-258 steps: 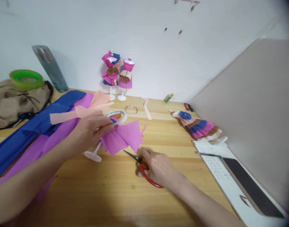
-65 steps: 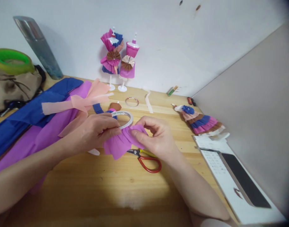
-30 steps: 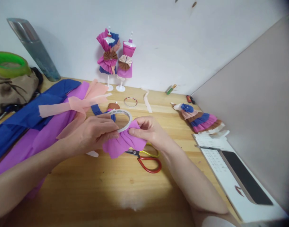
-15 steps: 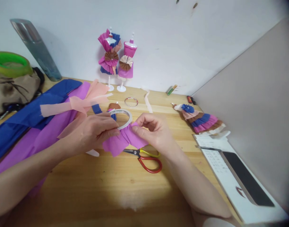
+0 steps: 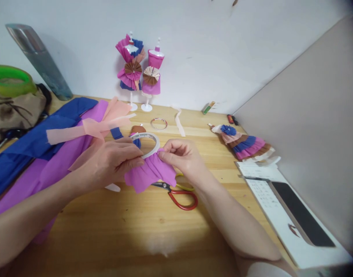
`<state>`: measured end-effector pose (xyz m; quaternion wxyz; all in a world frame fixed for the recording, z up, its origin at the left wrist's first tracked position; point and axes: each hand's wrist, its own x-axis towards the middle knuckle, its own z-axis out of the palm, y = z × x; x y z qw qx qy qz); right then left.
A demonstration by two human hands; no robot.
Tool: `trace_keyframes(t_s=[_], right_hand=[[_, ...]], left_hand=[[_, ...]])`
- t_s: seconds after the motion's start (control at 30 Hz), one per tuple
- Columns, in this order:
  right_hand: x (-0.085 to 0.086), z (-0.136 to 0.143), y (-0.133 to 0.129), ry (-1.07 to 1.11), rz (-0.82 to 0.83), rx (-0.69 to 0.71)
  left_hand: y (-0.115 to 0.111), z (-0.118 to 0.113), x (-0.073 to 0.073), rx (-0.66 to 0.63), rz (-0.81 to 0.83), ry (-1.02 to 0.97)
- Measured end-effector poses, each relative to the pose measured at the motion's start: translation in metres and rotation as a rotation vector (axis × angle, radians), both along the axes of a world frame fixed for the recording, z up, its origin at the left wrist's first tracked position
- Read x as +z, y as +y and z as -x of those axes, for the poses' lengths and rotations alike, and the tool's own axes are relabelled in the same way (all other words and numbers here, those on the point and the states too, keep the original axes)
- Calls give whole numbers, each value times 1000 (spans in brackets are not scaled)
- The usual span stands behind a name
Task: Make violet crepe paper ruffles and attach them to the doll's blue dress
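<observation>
A roll of double-sided tape [image 5: 156, 145] is held tilted above the table by my left hand [image 5: 105, 159], fingers closed on its near left side. From the tape's lower edge hangs a gathered strip of purple crepe paper [image 5: 149, 173], its left end under my left fingertips. My right hand [image 5: 184, 156] pinches the top edge of that strip between thumb and finger, close to the roll. Below the strip lies a pair of scissors [image 5: 183, 204] with one red and one yellow handle; the paper partly covers its blades. A brown and blue paper piece [image 5: 139, 129] shows behind the roll.
Blue, purple and peach crepe paper [image 5: 63, 123] is heaped at left. Two dressed mini mannequins [image 5: 151, 77] stand by the wall, a ring [image 5: 159, 123] before them. A tiered paper dress [image 5: 248, 146] and a white board with a phone-like black panel [image 5: 303, 215] lie right.
The purple strip is more gathered along the tape, and its right end has drawn in toward the roll. My right hand has shifted slightly left. The whole view has moved a little.
</observation>
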<state>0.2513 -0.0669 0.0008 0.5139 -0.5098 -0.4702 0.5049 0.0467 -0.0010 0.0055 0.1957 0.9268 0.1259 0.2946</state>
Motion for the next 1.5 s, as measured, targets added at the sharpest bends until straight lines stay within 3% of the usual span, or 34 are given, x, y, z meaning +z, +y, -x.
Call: trace_keyframes(t_s=[0.37, 0.53, 0.7, 0.83, 1.0, 1.2, 1.5], right_hand=[[-2, 5, -1, -81, -22, -55], [-7, 11, -2, 2, -31, -59], [-7, 7, 1, 120, 64, 30], [0, -5, 2, 94, 48, 126], [7, -9, 1, 47, 17, 79], [4, -2, 0, 79, 38, 33], [8, 3, -5, -159, -190, -42]], left_hand=[[-2, -2, 2, -2, -6, 23], [-9, -6, 5, 5, -36, 3], [-6, -6, 5, -65, -13, 38], [2, 1, 3, -31, 63, 28], [4, 5, 5, 16, 84, 50], [4, 4, 6, -5, 82, 34], [5, 4, 1, 0, 106, 31]])
